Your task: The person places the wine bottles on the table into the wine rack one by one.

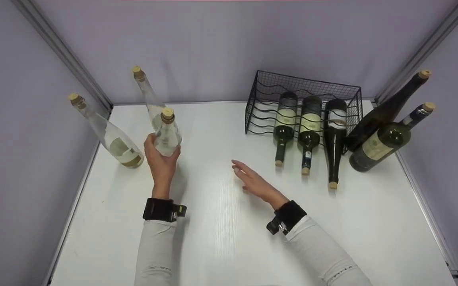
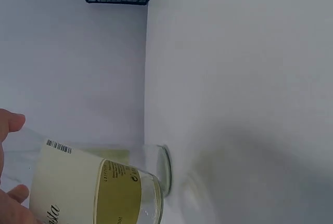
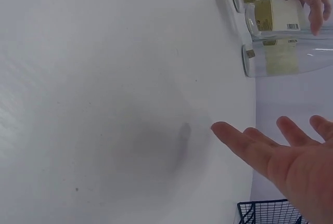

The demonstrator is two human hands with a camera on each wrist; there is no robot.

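Note:
In the head view my left hand (image 1: pixel 161 161) grips a clear glass bottle (image 1: pixel 168 137) with a cork stopper, fingers and thumb around its body. The left wrist view shows this bottle's cream and gold label (image 2: pixel 78 182); its base looks slightly raised off the table. Two more clear corked bottles stand close by, one behind it (image 1: pixel 149 93) and one to its left (image 1: pixel 113 139). My right hand (image 1: pixel 257 184) hovers over the middle of the table, fingers extended and holding nothing. Its spread fingers (image 3: pixel 244 143) show in the right wrist view.
A black wire rack (image 1: pixel 253 103) at the back right holds three dark corked bottles lying down, necks toward me. Right of it stand a slim dark bottle (image 1: pixel 388 103) and a green bottle (image 1: pixel 380 145). Walls bound the white table (image 1: pixel 213 238) at the back and sides.

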